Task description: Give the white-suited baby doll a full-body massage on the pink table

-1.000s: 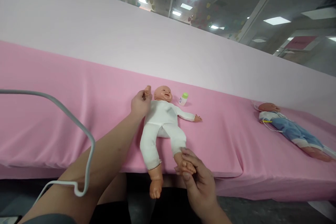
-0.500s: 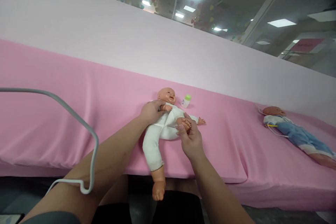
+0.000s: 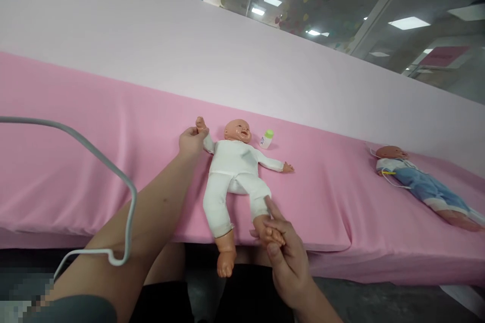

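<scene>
A baby doll (image 3: 234, 158) in a white cloth suit lies on its back on the pink sheet (image 3: 159, 126), its bare feet towards me. My left hand (image 3: 192, 142) is closed around the doll's forearm at the left, close to its small hand, which is raised beside the head. At the front, my right hand (image 3: 290, 255) grips the doll's foot on the right side, thumb near the toes and fingers along the ankle. The doll's other foot hangs past the sheet's edge. A small bottle with a green cap (image 3: 267, 139) stands beside the doll's head.
Another doll (image 3: 424, 184) in blue and white clothes lies at the right, with a thin tube and a yellow piece on it. A grey cable (image 3: 113, 167) loops over my left forearm. Behind the bed runs a pale wall (image 3: 265, 86) with glass above.
My left hand has drawn the doll's arm outward and up to the left. My right hand has brought the bent leg down towards me, straightening it.
</scene>
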Demonstrator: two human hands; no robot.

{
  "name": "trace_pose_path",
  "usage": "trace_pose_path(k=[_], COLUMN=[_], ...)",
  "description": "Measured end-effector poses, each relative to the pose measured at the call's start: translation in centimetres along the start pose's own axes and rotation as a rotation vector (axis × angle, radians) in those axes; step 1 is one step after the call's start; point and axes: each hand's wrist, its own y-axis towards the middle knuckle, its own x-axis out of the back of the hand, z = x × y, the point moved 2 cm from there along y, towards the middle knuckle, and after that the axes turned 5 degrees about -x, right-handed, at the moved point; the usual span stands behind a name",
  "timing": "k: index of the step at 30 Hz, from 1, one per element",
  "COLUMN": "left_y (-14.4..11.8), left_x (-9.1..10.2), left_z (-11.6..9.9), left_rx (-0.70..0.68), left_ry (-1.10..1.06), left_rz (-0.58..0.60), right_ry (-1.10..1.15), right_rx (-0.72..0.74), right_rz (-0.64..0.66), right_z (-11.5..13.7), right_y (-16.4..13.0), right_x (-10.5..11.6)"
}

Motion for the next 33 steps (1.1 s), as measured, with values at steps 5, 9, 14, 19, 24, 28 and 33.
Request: trace_pose_path(k=[5, 9, 14, 19, 24, 28, 33], left_y=[0.0, -1.1, -3.3, -4.8, -5.1, -5.1, -5.1], left_x=[0.0, -1.0, -2.1, -3.1, -3.7, -3.8, -3.6], left_z=[-0.1, -0.8, -1.9, -2.6, -2.4, -2.2, -2.4], left_rx=[0.014, -0.098, -0.256, -0.426, -0.495, -0.526, -0.490], left_ry=[-0.050, 0.038, 0.306, 0.596, 0.726, 0.784, 0.710], left_rz=[-0.010, 0.066, 0.201, 0.447, 0.576, 0.591, 0.575], right_ry=[0.012, 0.018, -0.044, 0.068, -0.040, -0.055, -0.037], right_rx=[0.011, 0.026, 0.081, 0.069, -0.014, -0.098, -0.092], right_rz=[0.003, -0.052, -0.134, -0.194, -0.276, -0.274, -0.268], right_z=[-0.5, -1.0, -0.8, 0.2, 0.3, -0.8, -1.5], right_y=[-3.0, -3.1, -1.1, 4.1, 10.3, 14.2, 15.0], right_x=[-1.4, -2.3, -2.2, -1.7, -1.2, -1.4, -1.5])
